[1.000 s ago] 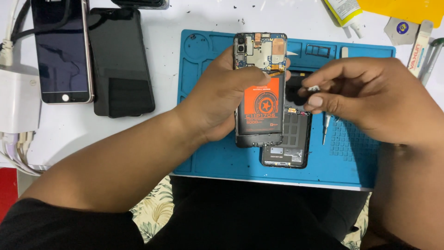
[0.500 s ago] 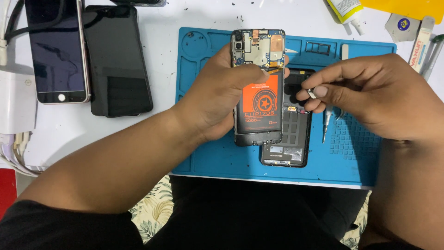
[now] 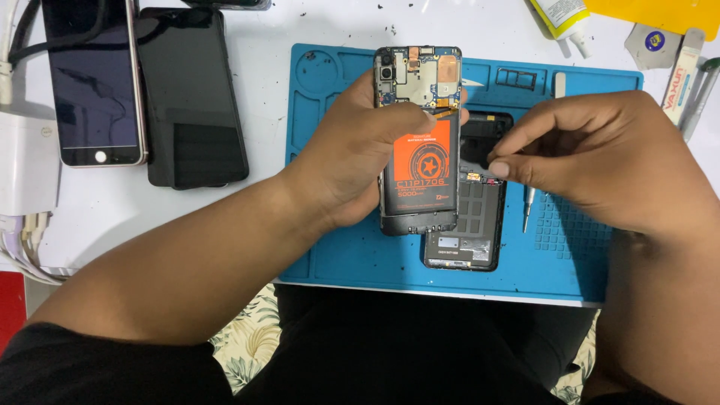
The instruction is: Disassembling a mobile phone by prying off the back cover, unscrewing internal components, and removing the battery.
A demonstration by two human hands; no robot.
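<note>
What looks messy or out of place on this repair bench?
Small dark specks are scattered on the white table above the blue repair mat. Otherwise nothing stands out: the left hand holds the opened phone with the orange battery.

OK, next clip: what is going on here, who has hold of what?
A person is working on an opened phone over a blue repair mat. The left hand holds the phone, back cover off, so its orange battery and circuit board show. The right hand has thumb and forefinger pinched together beside the phone; what they pinch is too small to tell. A dark rear housing lies on the mat beneath. Two other phones lie to the left.
</note>
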